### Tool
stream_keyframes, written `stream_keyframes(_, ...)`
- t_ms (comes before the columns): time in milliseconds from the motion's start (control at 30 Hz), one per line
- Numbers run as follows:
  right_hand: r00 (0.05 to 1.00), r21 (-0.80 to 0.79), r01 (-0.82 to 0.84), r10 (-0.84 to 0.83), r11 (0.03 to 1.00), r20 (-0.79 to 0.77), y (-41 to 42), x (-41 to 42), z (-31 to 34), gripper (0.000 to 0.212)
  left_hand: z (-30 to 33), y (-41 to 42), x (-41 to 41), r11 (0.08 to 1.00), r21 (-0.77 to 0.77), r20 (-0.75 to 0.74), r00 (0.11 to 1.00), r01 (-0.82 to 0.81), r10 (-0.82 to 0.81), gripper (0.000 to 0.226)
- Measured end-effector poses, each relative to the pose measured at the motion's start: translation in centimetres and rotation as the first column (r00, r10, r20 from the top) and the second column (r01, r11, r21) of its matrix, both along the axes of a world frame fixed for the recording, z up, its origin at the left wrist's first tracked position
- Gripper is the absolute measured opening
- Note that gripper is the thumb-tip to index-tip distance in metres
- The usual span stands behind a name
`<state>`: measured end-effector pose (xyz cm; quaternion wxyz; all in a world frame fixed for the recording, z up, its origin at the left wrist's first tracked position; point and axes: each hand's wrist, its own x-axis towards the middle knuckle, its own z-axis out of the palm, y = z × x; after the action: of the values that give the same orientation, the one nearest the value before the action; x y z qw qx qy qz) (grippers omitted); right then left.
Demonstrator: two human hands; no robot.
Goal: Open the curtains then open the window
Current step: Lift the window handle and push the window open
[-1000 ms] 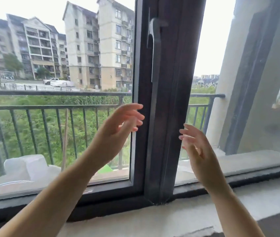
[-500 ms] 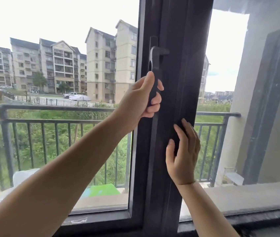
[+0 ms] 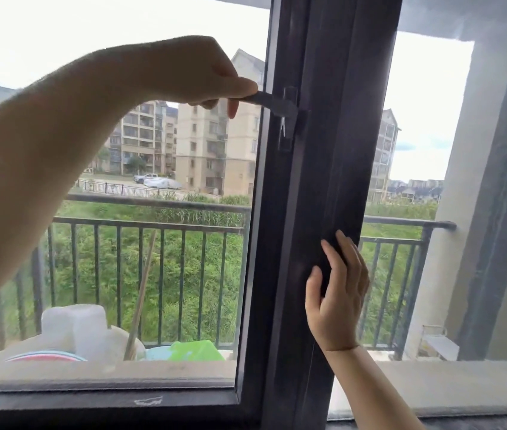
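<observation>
Bright overcast daylight fills the view — a pale, washed-out sky. Beyond the glass a dark metal balcony railing (image 3: 153, 226) runs across, with green overgrowth (image 3: 190, 274) behind it and beige apartment blocks (image 3: 215, 144) farther off — a grey concrete pillar (image 3: 459, 193) stands at right.

Out beyond the glass, a dark metal railing (image 3: 153, 225) runs across thick green vegetation (image 3: 190, 274). Pale apartment blocks (image 3: 215, 144) rise behind, parked cars (image 3: 156, 181) at their feet. Low down sit white containers (image 3: 75, 330), a green bag (image 3: 193, 350) and a leaning wooden stick (image 3: 140, 296).
</observation>
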<state>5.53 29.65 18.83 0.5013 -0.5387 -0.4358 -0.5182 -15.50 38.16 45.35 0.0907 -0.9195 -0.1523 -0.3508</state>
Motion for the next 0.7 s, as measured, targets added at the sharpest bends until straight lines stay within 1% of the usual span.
stream_keyframes(67, 1.0, -0.01, -0.018, 0.018, 1.0, -0.009, -0.1, 0.0, 0.1, 0.031, -0.8, 0.1, 0.0, 0.996, 0.084, 0.116, 0.993, 0.006, -0.016, 0.038)
stream_keyframes(133, 0.999, -0.025, -0.04, 0.04, 0.999, -0.02, -0.3, 0.0, 0.1, 0.032, -2.3, 0.9, -0.2, 0.995, 0.098, 0.255, 0.967, 0.003, -0.028, 0.033)
stream_keyframes(167, 0.998, -0.033, -0.055, 0.054, 0.998, -0.034, -0.4, -0.1, 0.1, 0.033, -3.4, 1.5, -0.3, 0.996, 0.084, 0.35, 0.935, 0.021, -0.049, 0.031)
stream_keyframes(200, 0.996, -0.041, -0.074, 0.072, 0.996, -0.058, -0.6, -0.5, 0.1, 0.035, -4.8, 2.0, -0.6, 0.996, 0.073, 0.461, 0.883, 0.058, -0.085, 0.033)
stream_keyframes(233, 0.992, -0.049, -0.098, 0.093, 0.994, -0.083, -0.8, -1.1, 0.1, 0.037, -6.2, 2.7, -0.8, 0.993, 0.075, 0.576, 0.809, 0.094, -0.12, 0.036)
stream_keyframes(267, 0.989, -0.059, -0.12, 0.114, 0.991, -0.094, -1.0, -2.0, 0.1, 0.038, -7.9, 3.3, -1.1, 0.991, 0.089, 0.673, 0.727, 0.097, -0.132, 0.039)
stream_keyframes(300, 0.987, -0.077, -0.143, 0.137, 0.987, -0.081, -1.1, -3.2, 0.2, 0.04, -9.6, 4.1, -1.3, 0.993, 0.1, 0.733, 0.671, 0.058, -0.113, 0.042)
stream_keyframes(333, 0.984, -0.116, -0.175, 0.17, 0.978, -0.046, -1.2, -4.6, 0.4, 0.04, -11.5, 4.8, -1.4, 0.994, 0.108, 0.745, 0.663, -0.003, -0.079, 0.043)
stream_keyframes(367, 0.975, -0.181, -0.219, 0.221, 0.959, -0.009, -1.2, -6.0, 0.8, 0.041, -13.3, 5.4, -1.3, 0.989, 0.134, 0.708, 0.705, -0.069, -0.047, 0.044)
stream_keyframes(400, 0.96, -0.262, -0.266, 0.279, 0.928, 0.01, -1.0, -7.2, 1.3, 0.041, -15.0, 6.1, -1.1, 0.974, 0.19, 0.625, 0.78, -0.125, -0.022, 0.045)
stream_keyframes(433, 0.946, -0.338, -0.305, 0.323, 0.89, -0.002, -0.5, -8.3, 1.8, 0.042, -16.5, 6.7, -1.0, 0.95, 0.268, 0.512, 0.859, -0.159, -0.001, 0.046)
stream_keyframes(467, 0.938, -0.394, -0.333, 0.345, 0.857, -0.041, 0.1, -9.2, 2.2, 0.043, -17.7, 7.4, -1.0, 0.926, 0.338, 0.395, 0.918, -0.17, 0.025, 0.048)
stream_keyframes(500, 0.933, -0.427, -0.352, 0.349, 0.833, -0.089, 0.9, -9.9, 2.3, 0.045, -18.6, 8.2, -1.2, 0.906, 0.387, 0.3, 0.953, -0.172, 0.052, 0.05)
stream_keyframes(533, 0.933, -0.445, -0.355, 0.337, 0.822, -0.124, 2.0, -10.3, 2.2, 0.048, -19.1, 8.9, -1.6, 0.893, 0.416, 0.236, 0.969, -0.172, 0.077, 0.052)
stream_keyframes(600, 0.951, -0.48, -0.308, 0.268, 0.821, -0.152, 4.3, -10.8, 1.3, 0.053, -19.4, 9.9, -2.4, 0.865, 0.47, 0.169, 0.98, -0.177, 0.109, 0.053)
stream_keyframes(700, 0.989, -0.524, -0.141, 0.1, 0.84, -0.106, 7.3, -10.4, -0.9, 0.059, -19.1, 10.6, -3.0, 0.83, 0.534, 0.115, 0.986, -0.164, 0.122, 0.053)
